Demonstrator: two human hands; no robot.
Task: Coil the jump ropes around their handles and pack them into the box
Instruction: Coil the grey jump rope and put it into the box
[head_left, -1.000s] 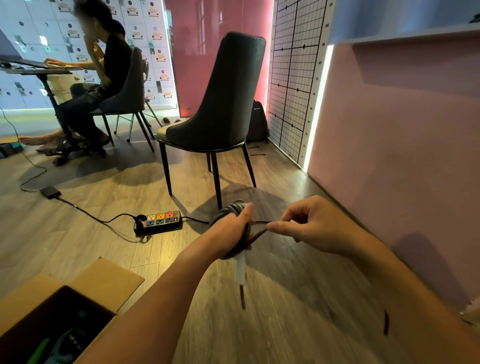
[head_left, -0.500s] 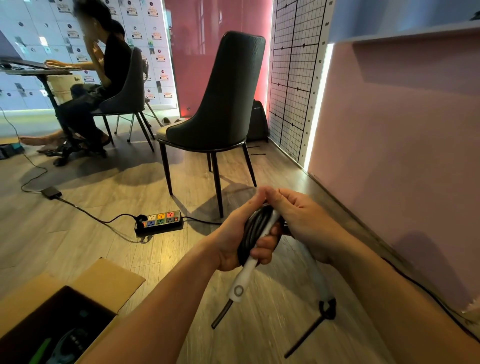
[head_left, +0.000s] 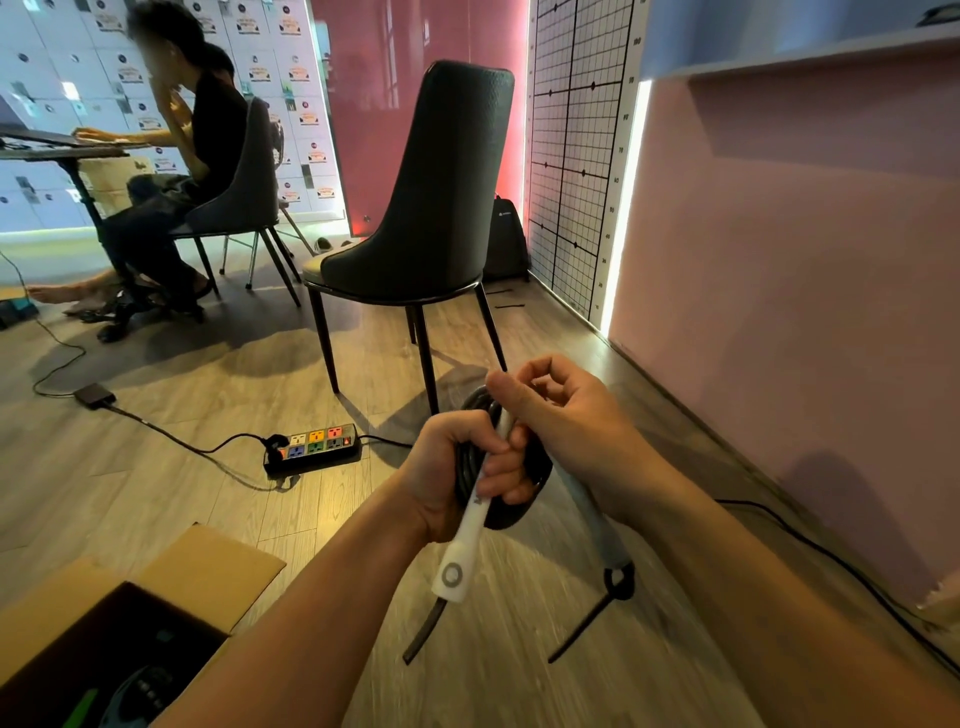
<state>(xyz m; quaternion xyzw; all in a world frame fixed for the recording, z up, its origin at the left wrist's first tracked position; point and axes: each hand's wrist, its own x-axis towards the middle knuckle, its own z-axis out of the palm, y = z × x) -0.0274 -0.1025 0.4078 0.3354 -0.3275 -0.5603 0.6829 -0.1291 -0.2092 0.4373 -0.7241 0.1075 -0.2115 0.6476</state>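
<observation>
My left hand (head_left: 457, 467) grips a white jump rope handle (head_left: 462, 551) with black rope (head_left: 530, 467) coiled around it. A short rope end sticks out below the white handle. My right hand (head_left: 566, 421) sits just right of the coil, fingers curled at its top, with a second grey handle (head_left: 597, 525) running down under the wrist to a black rope loop (head_left: 621, 582). The open cardboard box (head_left: 208, 566) lies at the lower left, with dark and green items inside.
A dark chair (head_left: 431, 208) stands straight ahead on the wooden floor. A power strip (head_left: 314, 447) with cable lies left of my hands. Another person sits at a desk at the far left. A pink wall (head_left: 779, 312) runs along the right, a black cable at its base.
My right hand came in from pulling the rope end out sideways and closed up against the coil. The bundle tilted, so both handles now hang down below my hands.
</observation>
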